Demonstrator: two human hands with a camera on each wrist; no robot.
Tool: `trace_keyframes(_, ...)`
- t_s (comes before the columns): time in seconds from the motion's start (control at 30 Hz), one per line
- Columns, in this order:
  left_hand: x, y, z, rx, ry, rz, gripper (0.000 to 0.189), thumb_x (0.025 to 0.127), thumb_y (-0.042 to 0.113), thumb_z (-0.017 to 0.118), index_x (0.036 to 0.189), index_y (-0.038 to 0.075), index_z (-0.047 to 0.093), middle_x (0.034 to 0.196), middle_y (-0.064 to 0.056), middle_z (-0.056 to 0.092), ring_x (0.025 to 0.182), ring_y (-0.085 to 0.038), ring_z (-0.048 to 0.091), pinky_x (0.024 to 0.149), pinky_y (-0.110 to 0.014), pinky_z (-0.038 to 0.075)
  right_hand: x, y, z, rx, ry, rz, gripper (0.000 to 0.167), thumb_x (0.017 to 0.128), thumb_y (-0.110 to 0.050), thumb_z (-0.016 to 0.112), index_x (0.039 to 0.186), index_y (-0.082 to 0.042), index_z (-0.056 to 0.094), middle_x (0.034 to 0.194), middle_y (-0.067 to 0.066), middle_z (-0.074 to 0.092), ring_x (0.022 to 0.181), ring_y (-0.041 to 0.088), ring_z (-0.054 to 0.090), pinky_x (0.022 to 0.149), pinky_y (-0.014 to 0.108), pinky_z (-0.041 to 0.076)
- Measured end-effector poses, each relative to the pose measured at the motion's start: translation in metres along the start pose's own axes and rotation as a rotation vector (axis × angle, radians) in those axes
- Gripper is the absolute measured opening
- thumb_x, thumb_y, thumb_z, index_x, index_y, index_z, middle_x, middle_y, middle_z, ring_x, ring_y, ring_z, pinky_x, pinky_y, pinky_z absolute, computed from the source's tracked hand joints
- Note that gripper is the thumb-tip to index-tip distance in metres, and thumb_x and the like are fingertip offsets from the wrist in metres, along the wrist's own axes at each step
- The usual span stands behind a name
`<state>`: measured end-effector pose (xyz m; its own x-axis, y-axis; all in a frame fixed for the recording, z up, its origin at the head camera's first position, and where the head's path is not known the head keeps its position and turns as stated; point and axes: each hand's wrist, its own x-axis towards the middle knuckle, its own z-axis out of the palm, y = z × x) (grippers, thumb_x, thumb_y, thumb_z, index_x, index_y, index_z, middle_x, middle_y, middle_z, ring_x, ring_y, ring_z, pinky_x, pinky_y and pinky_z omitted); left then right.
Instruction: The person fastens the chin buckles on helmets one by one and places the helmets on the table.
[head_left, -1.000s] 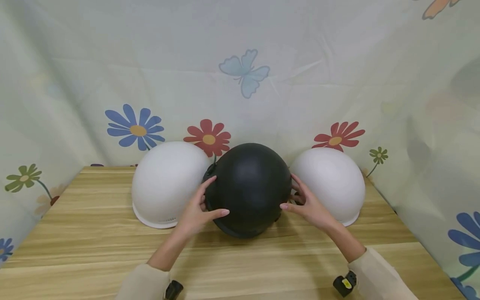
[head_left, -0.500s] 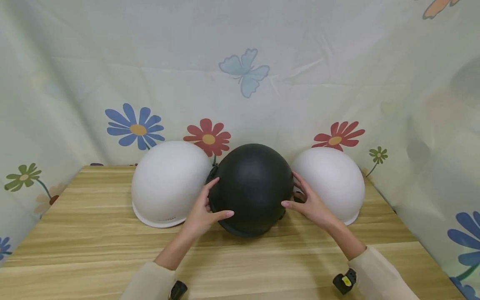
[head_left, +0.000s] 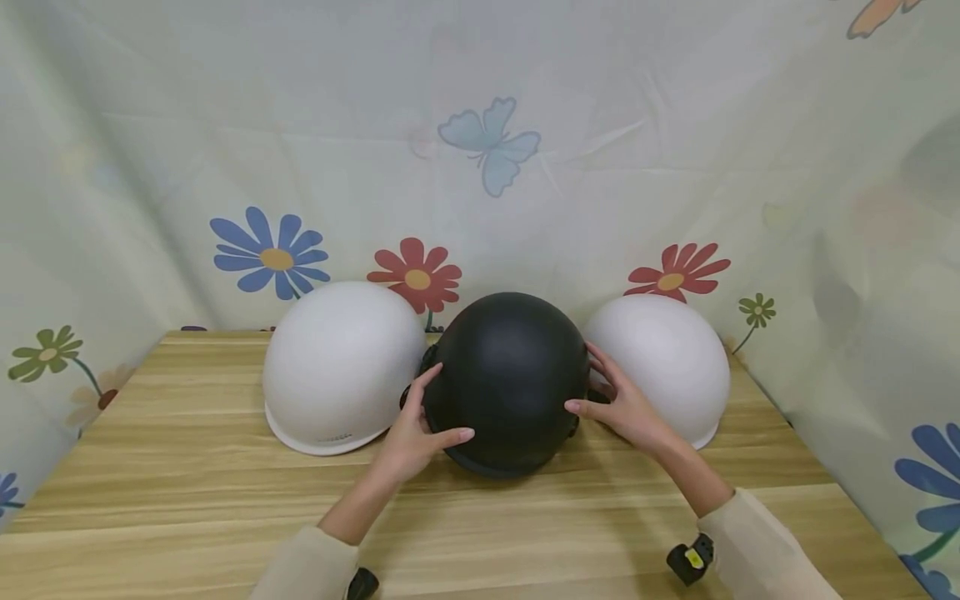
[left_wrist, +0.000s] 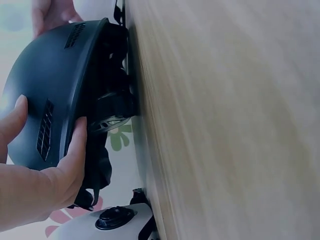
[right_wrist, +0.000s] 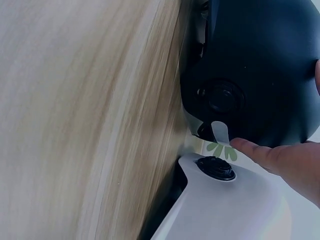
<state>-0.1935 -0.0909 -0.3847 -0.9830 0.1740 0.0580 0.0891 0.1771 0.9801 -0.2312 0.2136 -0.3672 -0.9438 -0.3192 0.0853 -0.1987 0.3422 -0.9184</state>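
Observation:
A black helmet [head_left: 506, 379] stands in the middle between two white helmets. My left hand [head_left: 411, 433] grips its left side; in the left wrist view the thumb lies on the shell and the fingers [left_wrist: 75, 150] reach to the rim. My right hand [head_left: 626, 412] holds the opposite side, with the thumb on the front of the shell. Dark padding and straps [left_wrist: 112, 105] show under the rim in the left wrist view. The right wrist view shows a round black knob [right_wrist: 221, 97] and a pale tab [right_wrist: 220, 132] near a fingertip. Some right fingers are hidden behind the helmet.
One white helmet [head_left: 333, 367] sits on the left and another white helmet [head_left: 663, 367] on the right, both close to the black one. The wood-grain table [head_left: 187, 500] extends toward me. A flower-printed cloth [head_left: 570, 208] rises behind the table and along both sides.
The black helmet has shifted a little to the right and its top sits slightly lower. My left hand has moved right with it. My right hand has hardly moved.

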Motion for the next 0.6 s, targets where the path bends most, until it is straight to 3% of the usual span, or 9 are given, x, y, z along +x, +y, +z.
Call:
trace_keyframes(0.1, -0.0002, -0.0009, 0.0012, -0.012, -0.011, -0.011, 0.091, 0.075, 0.012, 0.076, 0.144, 0.023, 0.019, 0.131, -0.019, 0.034, 0.048, -0.019, 0.037, 0.048, -0.025, 0.039, -0.0001, -0.0003, -0.0014, -0.010, 0.003, 0.002, 0.086, 0.081, -0.020, 0.070, 0.147, -0.019, 0.016, 0.148, 0.016, 0.019, 0.130, 0.041, 0.026, 0.102, 0.059, 0.018)
trace_keyframes(0.33, -0.0016, -0.0022, 0.0034, -0.005, -0.025, -0.020, 0.090, 0.075, 0.012, 0.076, 0.144, 0.020, 0.019, 0.136, -0.021, 0.031, 0.049, -0.020, 0.044, 0.052, -0.034, 0.047, -0.0003, 0.0000, -0.0032, -0.009, 0.003, -0.001, 0.085, 0.081, -0.019, 0.071, 0.147, -0.019, 0.017, 0.148, 0.015, 0.019, 0.130, 0.039, 0.025, 0.103, 0.059, 0.015)
trace_keyframes(0.4, -0.0019, -0.0015, 0.0032, 0.004, -0.031, -0.028, 0.089, 0.076, 0.013, 0.075, 0.144, 0.020, 0.018, 0.124, -0.022, 0.040, 0.049, -0.018, 0.044, 0.053, -0.034, 0.048, -0.0003, 0.0002, -0.0037, -0.013, 0.003, -0.004, 0.085, 0.080, -0.019, 0.071, 0.147, -0.019, 0.018, 0.148, 0.015, 0.019, 0.130, 0.039, 0.026, 0.103, 0.059, 0.015)
trace_keyframes(0.47, -0.0021, -0.0013, 0.0027, 0.013, -0.035, -0.045, 0.089, 0.076, 0.014, 0.075, 0.144, 0.020, 0.018, 0.102, -0.019, 0.044, 0.050, -0.016, 0.043, 0.053, -0.032, 0.047, -0.0002, 0.0006, -0.0040, -0.011, 0.001, -0.006, 0.084, 0.080, -0.018, 0.071, 0.146, -0.019, 0.019, 0.148, 0.015, 0.020, 0.130, 0.038, 0.027, 0.103, 0.058, 0.015)
trace_keyframes(0.53, -0.0017, -0.0019, 0.0018, 0.027, -0.039, -0.060, 0.090, 0.076, 0.015, 0.075, 0.144, 0.021, 0.018, 0.084, -0.016, 0.040, 0.049, -0.016, 0.043, 0.053, -0.029, 0.047, 0.0001, 0.0013, -0.0042, -0.012, 0.000, -0.008, 0.084, 0.080, -0.018, 0.072, 0.146, -0.019, 0.020, 0.147, 0.015, 0.020, 0.130, 0.038, 0.027, 0.103, 0.058, 0.015)
trace_keyframes(0.6, -0.0013, -0.0027, 0.0007, 0.041, -0.042, -0.075, 0.090, 0.076, 0.017, 0.076, 0.145, 0.021, 0.018, 0.078, -0.014, 0.038, 0.050, -0.018, 0.045, 0.054, -0.027, 0.046, 0.0005, 0.0015, -0.0042, -0.010, -0.002, -0.012, 0.084, 0.080, -0.018, 0.072, 0.146, -0.019, 0.020, 0.147, 0.015, 0.020, 0.130, 0.037, 0.028, 0.103, 0.057, 0.015)
